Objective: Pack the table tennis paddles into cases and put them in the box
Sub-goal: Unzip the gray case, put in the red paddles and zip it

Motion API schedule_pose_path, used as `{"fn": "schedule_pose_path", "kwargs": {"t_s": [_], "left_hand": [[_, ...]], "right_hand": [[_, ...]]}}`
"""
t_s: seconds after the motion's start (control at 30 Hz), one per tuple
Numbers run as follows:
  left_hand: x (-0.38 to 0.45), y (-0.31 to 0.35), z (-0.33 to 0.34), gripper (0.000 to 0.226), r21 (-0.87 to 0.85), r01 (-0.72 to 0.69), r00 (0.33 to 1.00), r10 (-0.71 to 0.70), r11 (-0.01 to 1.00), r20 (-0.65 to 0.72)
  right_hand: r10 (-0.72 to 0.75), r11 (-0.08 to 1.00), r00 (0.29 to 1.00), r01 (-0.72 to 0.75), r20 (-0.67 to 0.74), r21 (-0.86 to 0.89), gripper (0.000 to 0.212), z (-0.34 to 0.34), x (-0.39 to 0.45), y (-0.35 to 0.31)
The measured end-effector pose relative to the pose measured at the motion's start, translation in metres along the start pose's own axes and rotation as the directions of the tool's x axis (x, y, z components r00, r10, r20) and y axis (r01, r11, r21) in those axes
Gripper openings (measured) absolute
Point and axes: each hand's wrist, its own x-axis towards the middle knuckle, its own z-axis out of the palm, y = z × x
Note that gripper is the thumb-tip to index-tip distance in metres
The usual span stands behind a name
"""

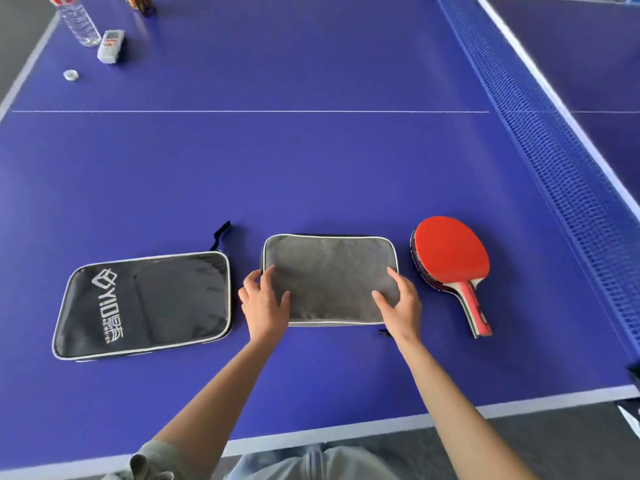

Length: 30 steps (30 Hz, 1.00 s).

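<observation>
Net (540,133) along table's (277,168) right
</observation>
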Motion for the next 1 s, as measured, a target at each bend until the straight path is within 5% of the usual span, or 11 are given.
{"fn": "schedule_pose_path", "kwargs": {"t_s": [0.17,0.33,0.57,0.73,0.87,1.0], "left_hand": [[-0.004,-0.007,0.007,0.059,-0.031,-0.01,1.0,0.009,0.999,-0.023],[-0.007,-0.014,-0.004,0.038,-0.401,0.156,0.972,-0.212,0.903,-0.099],[-0.028,-0.024,0.0,0.044,-0.119,-0.063,0.991,0.048,0.991,-0.124],[-0.03,-0.021,-0.002,0.047,-0.233,0.157,0.978,-0.183,0.96,-0.096],[-0.035,-0.026,-0.004,0.044,-0.266,0.129,0.985,-0.156,0.955,-0.079],[-0.035,-0.025,-0.005,0.039,-0.209,0.14,0.981,-0.165,0.968,-0.104]], "right_hand": [[0.07,0.994,0.993,-0.078,0.092,0.082,0.066,-0.015,0.003,0.011],[0.123,0.983,0.986,-0.136,0.109,0.12,0.047,-0.028,0.002,0.025],[0.173,0.96,0.971,-0.204,0.164,0.192,0.039,-0.038,-0.01,0.036],[0.18,0.959,0.977,-0.201,0.115,0.202,0.036,-0.038,-0.015,0.037],[0.224,0.958,0.974,-0.223,0.016,0.182,0.028,-0.034,-0.015,0.04],[0.211,0.966,0.973,-0.223,0.095,0.132,0.038,-0.037,-0.02,0.044]]}}
